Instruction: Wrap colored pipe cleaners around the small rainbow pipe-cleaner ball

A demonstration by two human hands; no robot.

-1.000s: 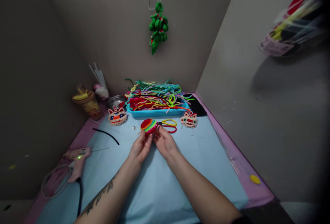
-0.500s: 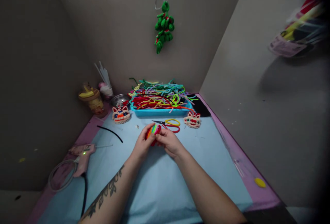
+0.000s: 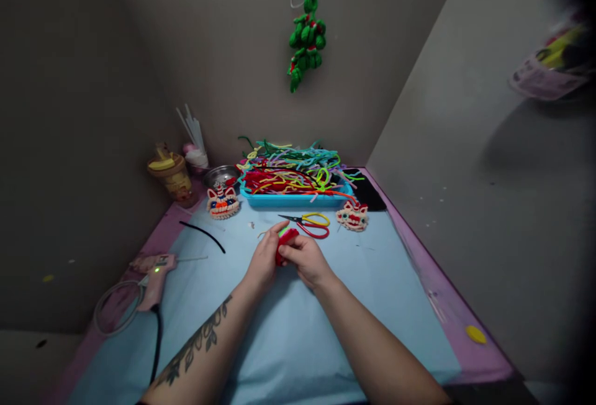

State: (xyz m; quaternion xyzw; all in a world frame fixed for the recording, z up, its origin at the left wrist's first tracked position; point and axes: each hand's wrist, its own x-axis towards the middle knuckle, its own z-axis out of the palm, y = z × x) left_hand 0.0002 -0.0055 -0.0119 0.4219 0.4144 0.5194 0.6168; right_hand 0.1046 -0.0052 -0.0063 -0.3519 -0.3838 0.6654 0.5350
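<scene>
Both hands meet over the middle of the blue mat, around a small red piece [image 3: 285, 245] with a bit of bright green at its top. My left hand [image 3: 264, 259] is closed on its left side, fingers partly behind it. My right hand [image 3: 307, 259] pinches the piece from the right, thumb on its front. Just beyond the hands lie scissors [image 3: 313, 225] with one yellow and one red handle. Two lion-like faces of fuzzy stems rest on the mat, one at the left [image 3: 223, 204] and one at the right [image 3: 352, 217].
A blue tray [image 3: 298, 202] heaped with coloured fuzzy stems stands at the back, beside a metal bowl [image 3: 221, 177] and a black flat object [image 3: 367, 191]. A pink glue gun [image 3: 156, 281] with its cable lies left, near a black stem [image 3: 203, 235].
The piece has been turned in my hands: its rainbow stripes faced up before, and now mostly red shows. The camera view has shifted slightly.
</scene>
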